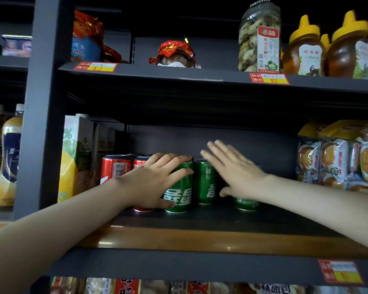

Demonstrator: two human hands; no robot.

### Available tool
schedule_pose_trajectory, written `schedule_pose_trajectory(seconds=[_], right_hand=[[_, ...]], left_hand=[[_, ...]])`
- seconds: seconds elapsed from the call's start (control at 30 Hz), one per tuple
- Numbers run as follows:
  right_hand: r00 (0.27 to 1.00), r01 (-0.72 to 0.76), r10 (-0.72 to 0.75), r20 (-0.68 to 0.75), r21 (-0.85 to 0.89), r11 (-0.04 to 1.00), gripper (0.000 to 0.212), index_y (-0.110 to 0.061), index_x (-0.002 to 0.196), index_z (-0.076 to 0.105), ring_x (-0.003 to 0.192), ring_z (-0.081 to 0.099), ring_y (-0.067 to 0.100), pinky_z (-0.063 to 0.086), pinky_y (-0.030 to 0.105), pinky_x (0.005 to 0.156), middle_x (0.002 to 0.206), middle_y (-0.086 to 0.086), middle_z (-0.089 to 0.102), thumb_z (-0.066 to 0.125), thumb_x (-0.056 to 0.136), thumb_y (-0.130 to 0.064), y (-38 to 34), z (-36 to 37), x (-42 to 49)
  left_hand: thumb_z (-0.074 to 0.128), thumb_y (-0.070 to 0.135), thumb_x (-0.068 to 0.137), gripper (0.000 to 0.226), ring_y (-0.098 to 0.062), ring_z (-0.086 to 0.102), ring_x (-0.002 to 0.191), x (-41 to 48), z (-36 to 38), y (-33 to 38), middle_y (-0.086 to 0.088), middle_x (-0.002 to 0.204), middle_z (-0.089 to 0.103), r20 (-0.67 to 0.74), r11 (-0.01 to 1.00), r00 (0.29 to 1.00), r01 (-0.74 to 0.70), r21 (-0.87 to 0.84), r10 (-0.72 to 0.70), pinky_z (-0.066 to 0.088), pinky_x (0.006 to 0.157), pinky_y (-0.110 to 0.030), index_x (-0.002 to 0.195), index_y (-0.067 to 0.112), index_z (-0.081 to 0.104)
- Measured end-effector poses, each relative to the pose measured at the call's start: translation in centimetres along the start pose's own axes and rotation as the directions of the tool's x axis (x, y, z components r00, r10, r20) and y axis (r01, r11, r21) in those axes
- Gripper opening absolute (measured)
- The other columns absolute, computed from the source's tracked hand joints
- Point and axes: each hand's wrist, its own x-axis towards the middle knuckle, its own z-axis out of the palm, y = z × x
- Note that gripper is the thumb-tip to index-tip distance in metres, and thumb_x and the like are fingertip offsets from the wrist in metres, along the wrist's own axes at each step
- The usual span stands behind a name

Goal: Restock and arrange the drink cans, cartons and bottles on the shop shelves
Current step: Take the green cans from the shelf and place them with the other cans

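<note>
green can [180,187] on the shelf [200,219], beside the red cans [115,168], sits in our left hand [149,181], fingers curled round it to square the row, while our right hand [236,172], fingers straight, seemingly steadies the other green cans [204,181].

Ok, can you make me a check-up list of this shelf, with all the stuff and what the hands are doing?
Surface: dark middle shelf, wooden strip along its front.
Job's things: three green cans upright; red cans left of them; juice carton further left.
Clutter: wrapped bun packs at the shelf's right end.
Hands: left hand grips the front green can; right hand flat, fingers straight, before the rightmost green can.
Cables: nothing seen.
Surroundings: biscuit jar and honey bottles on the upper shelf.
</note>
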Motion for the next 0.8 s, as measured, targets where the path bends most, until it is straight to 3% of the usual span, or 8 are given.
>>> schedule_pose_trajectory(seconds=[0.07, 0.17, 0.3, 0.47, 0.57, 0.63, 0.73, 0.8], right_hand=[[0.986, -0.160, 0.157, 0.063, 0.041, 0.986, 0.115, -0.020, 0.152, -0.018, 0.147, -0.017, 0.030, -0.006, 0.042, 0.119, 0.159, 0.010, -0.023, 0.070, 0.083, -0.048, 1.6, -0.5, -1.5], [0.918, -0.377, 0.315, 0.242, 0.277, 0.884, 0.099, -0.022, 0.154, 0.004, 0.141, 0.028, 0.036, 0.034, 0.043, 0.110, 0.160, 0.011, 0.008, 0.071, 0.084, -0.043, 3.0, -0.4, -3.1], [0.937, -0.331, 0.344, 0.066, 0.484, 0.810, 0.059, -0.019, 0.126, 0.045, 0.114, 0.051, 0.024, 0.047, 0.037, 0.089, 0.124, -0.001, 0.043, 0.079, 0.078, -0.026, 3.5, -0.1, -3.5], [0.935, -0.291, 0.355, 0.020, 0.613, 0.734, 0.048, -0.018, 0.102, 0.048, 0.104, 0.050, 0.019, 0.043, 0.033, 0.087, 0.109, -0.001, 0.047, 0.084, 0.071, -0.021, 2.9, -0.3, -2.6], [0.939, -0.240, 0.343, -0.018, 0.678, 0.694, 0.049, -0.018, 0.107, 0.049, 0.110, 0.051, 0.018, 0.042, 0.031, 0.093, 0.113, -0.001, 0.049, 0.084, 0.071, -0.021, 2.1, -0.4, -2.1], [0.965, -0.189, 0.263, -0.015, 0.659, 0.728, 0.064, -0.019, 0.125, 0.046, 0.123, 0.045, 0.018, 0.039, 0.030, 0.100, 0.128, -0.001, 0.045, 0.083, 0.073, -0.024, 1.3, -0.6, -2.1], [0.992, -0.115, 0.079, 0.095, 0.473, 0.873, 0.106, -0.030, 0.153, 0.009, 0.147, 0.005, 0.016, 0.032, 0.038, 0.110, 0.159, -0.007, 0.006, 0.081, 0.075, -0.032, 0.0, -0.5, -2.3], [0.993, -0.078, 0.037, 0.111, 0.397, 0.914, 0.109, -0.034, 0.154, -0.001, 0.147, -0.014, 0.013, 0.034, 0.036, 0.109, 0.160, -0.008, -0.010, 0.078, 0.078, -0.033, -0.4, -0.5, -2.4]], left_hand=[[0.076, 0.062, 0.061, 0.091, -0.031, 0.057, 0.116, 0.0, -0.1, 0.1, -0.014, 0.137, 0.049, 0.020, 1.000, 1.000, 0.008, 0.001, -0.008, 0.051, 0.093, -0.044, 0.134, 0.017, 0.044], [0.077, 0.065, 0.058, 0.097, -0.034, 0.058, 0.113, 0.2, -0.7, 0.2, -0.018, 0.137, 0.050, 0.048, 0.999, 0.998, 0.027, 0.041, -0.029, 0.051, 0.092, -0.047, 0.134, 0.014, 0.044], [0.077, 0.073, 0.047, 0.114, -0.035, 0.061, 0.112, 0.6, -1.4, 0.2, -0.020, 0.131, 0.057, 0.079, 0.988, 0.991, 0.095, 0.122, -0.105, 0.049, 0.093, -0.051, 0.134, 0.004, 0.050], [0.079, 0.075, 0.045, 0.119, -0.031, 0.064, 0.107, 0.7, -2.0, 0.5, -0.017, 0.122, 0.064, 0.145, 0.985, 0.980, 0.116, 0.127, -0.134, 0.052, 0.090, -0.048, 0.132, -0.003, 0.054], [0.082, 0.072, 0.043, 0.120, -0.032, 0.066, 0.102, 0.8, -2.2, 0.5, -0.017, 0.119, 0.064, 0.162, 0.987, 0.977, 0.119, 0.110, -0.136, 0.055, 0.086, -0.046, 0.131, -0.003, 0.052], [0.081, 0.071, 0.044, 0.123, -0.031, 0.065, 0.102, 0.8, -2.1, 0.5, -0.016, 0.120, 0.064, 0.162, 0.987, 0.977, 0.127, 0.096, -0.141, 0.055, 0.085, -0.046, 0.135, -0.002, 0.043], [0.079, 0.072, 0.045, 0.123, -0.029, 0.065, 0.102, 0.6, -2.0, 0.4, -0.014, 0.122, 0.063, 0.162, 0.987, 0.976, 0.136, 0.089, -0.149, 0.055, 0.086, -0.043, 0.135, 0.001, 0.036], [0.081, 0.071, 0.043, 0.122, -0.029, 0.066, 0.101, 0.6, -2.0, 0.4, -0.014, 0.121, 0.063, 0.176, 0.987, 0.973, 0.136, 0.079, -0.149, 0.055, 0.084, -0.043, 0.135, 0.000, 0.043]])
